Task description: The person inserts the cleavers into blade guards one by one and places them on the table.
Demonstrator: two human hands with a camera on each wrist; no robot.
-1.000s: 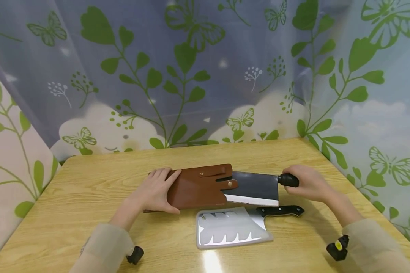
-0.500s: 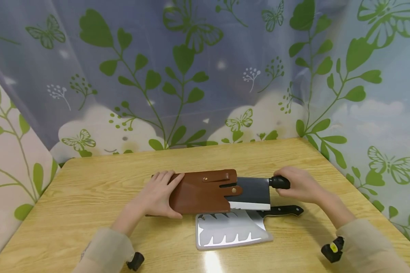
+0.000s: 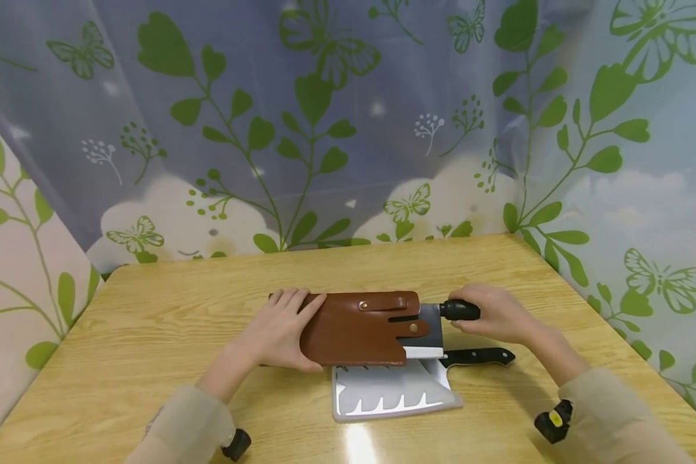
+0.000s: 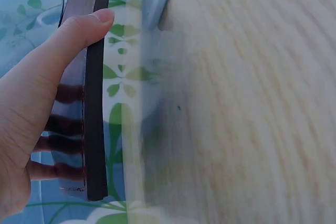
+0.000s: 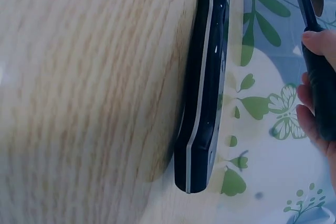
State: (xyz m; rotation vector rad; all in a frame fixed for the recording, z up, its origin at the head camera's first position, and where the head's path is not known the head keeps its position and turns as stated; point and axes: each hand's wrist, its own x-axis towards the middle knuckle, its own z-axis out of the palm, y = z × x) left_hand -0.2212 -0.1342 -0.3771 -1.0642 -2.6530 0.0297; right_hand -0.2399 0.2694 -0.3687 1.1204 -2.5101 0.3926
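A brown leather knife sheath (image 3: 354, 332) is gripped at its left end by my left hand (image 3: 281, 332). In the left wrist view the thumb (image 4: 94, 23) lies over the sheath's near edge (image 4: 94, 129). My right hand (image 3: 493, 312) grips the black handle (image 3: 461, 310) of a cleaver with a dark blade (image 3: 432, 322). Most of that blade is hidden inside the sheath; a short strip with a bright cutting edge shows between sheath and handle. A snap strap on the sheath overlaps the blade.
A second cleaver lies on the wooden table (image 3: 180, 309), its blade in a translucent guard (image 3: 388, 393) and its black handle (image 3: 480, 357) pointing right. The sheath overlaps the guard's far edge in the head view. A patterned curtain (image 3: 336, 142) stands behind the table.
The cleaver has slid left, deeper into the sheath, as the right hand moved left. The left hand and sheath have shifted slightly right and nearer. The second cleaver has stayed put.
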